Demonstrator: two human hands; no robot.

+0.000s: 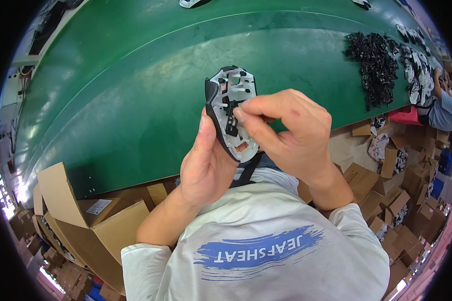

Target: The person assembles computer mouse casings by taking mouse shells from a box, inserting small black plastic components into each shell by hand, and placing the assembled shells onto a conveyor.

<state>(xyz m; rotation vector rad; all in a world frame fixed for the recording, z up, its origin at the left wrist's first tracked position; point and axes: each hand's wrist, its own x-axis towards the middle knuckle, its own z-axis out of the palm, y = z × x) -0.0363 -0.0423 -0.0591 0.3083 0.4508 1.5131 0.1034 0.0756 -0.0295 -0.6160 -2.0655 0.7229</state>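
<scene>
Above the near edge of the green table, my left hand (206,173) grips a computer mouse shell (219,107) from below and along its left side. Its hollow inside, white with a black outer rim, faces up and shows white posts and several openings. A slim black plastic part (231,124) lies inside the shell, near its middle. My right hand (299,133) reaches in from the right, with thumb and index fingertip pinched on the upper end of this black part. The fingertips cover some of that part, and the other right fingers are curled in.
On the green table (150,90), a heap of small black parts (374,70) lies far right, beside rows of white-and-black shells (417,75). An opened cardboard box (118,226) stands at the near left. More boxes (412,185) crowd the right floor. Another person (444,108) is at the right.
</scene>
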